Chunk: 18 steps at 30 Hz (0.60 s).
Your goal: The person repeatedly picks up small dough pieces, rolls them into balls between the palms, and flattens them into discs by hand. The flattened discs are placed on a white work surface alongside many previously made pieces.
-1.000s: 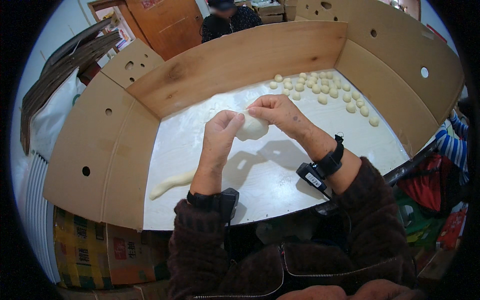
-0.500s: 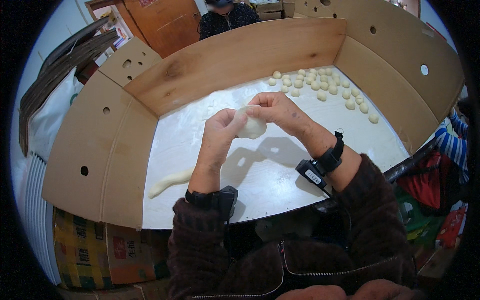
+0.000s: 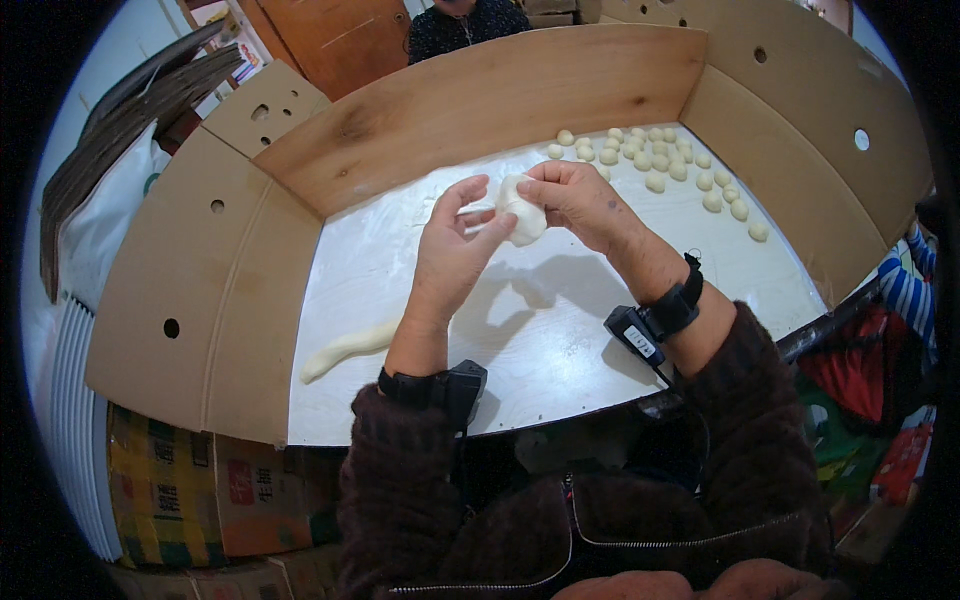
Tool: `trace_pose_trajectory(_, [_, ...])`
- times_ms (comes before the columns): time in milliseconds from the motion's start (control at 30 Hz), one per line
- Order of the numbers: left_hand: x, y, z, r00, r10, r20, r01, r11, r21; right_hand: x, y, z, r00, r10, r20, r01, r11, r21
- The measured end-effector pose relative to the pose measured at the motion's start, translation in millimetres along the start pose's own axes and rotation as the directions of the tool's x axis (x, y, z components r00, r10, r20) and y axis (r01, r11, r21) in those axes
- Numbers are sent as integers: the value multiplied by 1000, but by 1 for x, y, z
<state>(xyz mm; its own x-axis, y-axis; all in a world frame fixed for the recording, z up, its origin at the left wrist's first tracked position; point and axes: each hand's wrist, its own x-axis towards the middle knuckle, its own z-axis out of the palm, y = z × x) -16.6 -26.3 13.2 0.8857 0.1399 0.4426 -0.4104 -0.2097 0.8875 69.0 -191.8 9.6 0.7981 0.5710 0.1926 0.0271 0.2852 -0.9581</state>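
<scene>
A flattened white piece of dough [image 3: 521,212] is held up over the white floured board, between my two hands. My right hand [image 3: 585,205] pinches its upper right edge with thumb and bent fingers. My left hand [image 3: 455,240] has its thumb pressed on the dough's lower left side. The left index finger stands away from the dough, while other fingertips reach behind its left edge, partly hidden. Below my left wrist lies a long dough roll [image 3: 350,350], partly covered by the forearm. Many small round dough balls [image 3: 660,162] sit at the far right.
A wooden plank [image 3: 480,100] walls the far side of the board [image 3: 560,380]. Cardboard panels stand at the left [image 3: 190,280] and right [image 3: 800,140]. Beyond the plank is another person [image 3: 465,35] in dark clothing. Cardboard boxes [image 3: 265,495] are stacked below left.
My left index finger has lifted off the dough and spread away from the thumb. The dough has tilted more upright in my right hand's pinch. The whole view has shifted slightly.
</scene>
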Motion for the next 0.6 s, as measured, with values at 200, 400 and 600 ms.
trace_pose_trajectory(200, [-1,-3,3,981,-135,137,141,990,-32,-3,-5,2,1000,-26,6,26,994,-103])
trace_pose_trajectory(400, [4,-11,-5,953,-257,158,296,900,-321,-10,-13,16,998,4,67,-1,999,-51])
trace_pose_trajectory(600, [8,-17,-13,933,-259,248,356,587,-727,-9,-14,12,989,-132,65,135,990,-50])
